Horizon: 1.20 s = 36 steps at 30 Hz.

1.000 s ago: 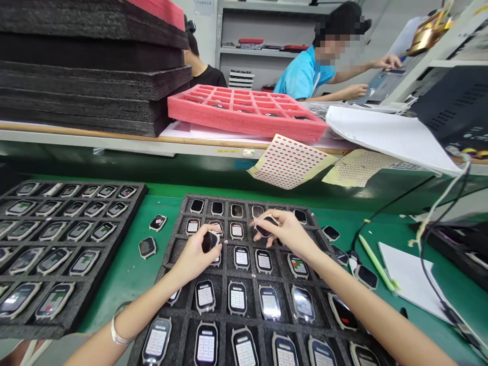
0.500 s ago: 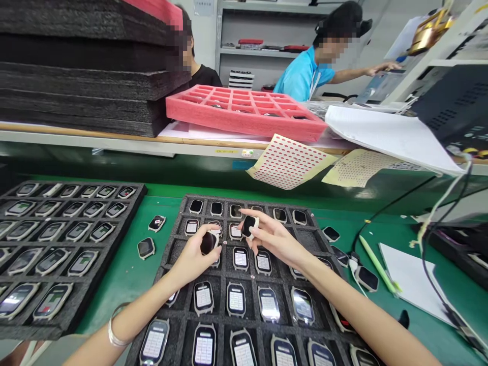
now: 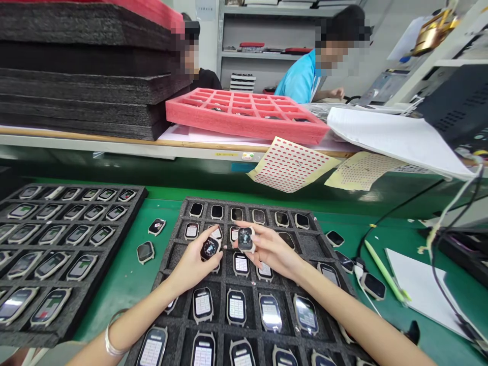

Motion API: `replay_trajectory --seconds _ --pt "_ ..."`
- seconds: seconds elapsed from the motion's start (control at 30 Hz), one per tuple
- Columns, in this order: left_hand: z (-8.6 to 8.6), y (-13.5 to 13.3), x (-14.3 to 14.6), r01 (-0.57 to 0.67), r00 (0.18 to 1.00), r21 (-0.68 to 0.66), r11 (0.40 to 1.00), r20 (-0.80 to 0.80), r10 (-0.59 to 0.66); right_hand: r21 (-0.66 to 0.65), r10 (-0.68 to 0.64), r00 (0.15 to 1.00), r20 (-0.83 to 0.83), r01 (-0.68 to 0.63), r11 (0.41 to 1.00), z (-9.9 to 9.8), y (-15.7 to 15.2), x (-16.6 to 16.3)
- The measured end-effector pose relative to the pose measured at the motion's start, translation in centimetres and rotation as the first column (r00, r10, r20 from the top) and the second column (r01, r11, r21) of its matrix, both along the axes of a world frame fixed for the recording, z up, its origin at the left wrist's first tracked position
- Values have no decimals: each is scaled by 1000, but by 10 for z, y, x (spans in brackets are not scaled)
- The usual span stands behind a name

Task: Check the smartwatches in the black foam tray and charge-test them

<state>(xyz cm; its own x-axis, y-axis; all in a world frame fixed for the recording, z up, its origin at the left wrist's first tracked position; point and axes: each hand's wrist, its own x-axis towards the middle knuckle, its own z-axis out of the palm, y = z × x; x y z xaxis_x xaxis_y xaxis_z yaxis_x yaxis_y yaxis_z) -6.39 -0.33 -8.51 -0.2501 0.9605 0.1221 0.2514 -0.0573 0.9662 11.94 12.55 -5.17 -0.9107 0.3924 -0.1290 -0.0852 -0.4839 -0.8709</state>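
My left hand is closed on a strapless smartwatch whose round dial is lit on a dark screen. Just to its right, my right hand grips a second smartwatch by its edges, its screen lit with a small figure. Both are held above a black foam tray, where several watch cases sit face up in square compartments. Many of those, like the watch below my hands, show a white grid on the screen; those in the far row are dark. My hands and forearms hide some compartments.
A second foam tray of watches stands at left. Loose watches lie between the trays, others at right beside cables, a green pen and white paper. On the shelf are a pink foam tray and stacked black foam. Two people sit beyond.
Both held watches' screens have gone from dark to lit. My right hand has dipped slightly, and its watch faces me more. The co-worker in blue has drawn an outstretched arm back.
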Motion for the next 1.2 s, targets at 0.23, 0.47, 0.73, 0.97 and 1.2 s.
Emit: replay_trajectory --seconds 0.23,0.47,0.73,0.97,1.2 --pt "4 -2 0 71 997 -68 995 -23 -73 50 5 1000 5 -6 999 2 -2 2" --pt "6 -2 -1 64 996 -49 997 -52 -67 44 6 1000 25 -8 999 -1 -3 0" --pt "4 -2 -1 74 997 -36 997 -31 -76 33 1 998 65 -4 999 0 -3 1" --pt "5 -3 -1 70 996 -23 997 -47 -71 50 10 997 80 -14 999 2 -3 1" --pt "8 -3 0 59 995 -9 998 -78 -59 66 24 996 88 -30 997 2 -3 2"
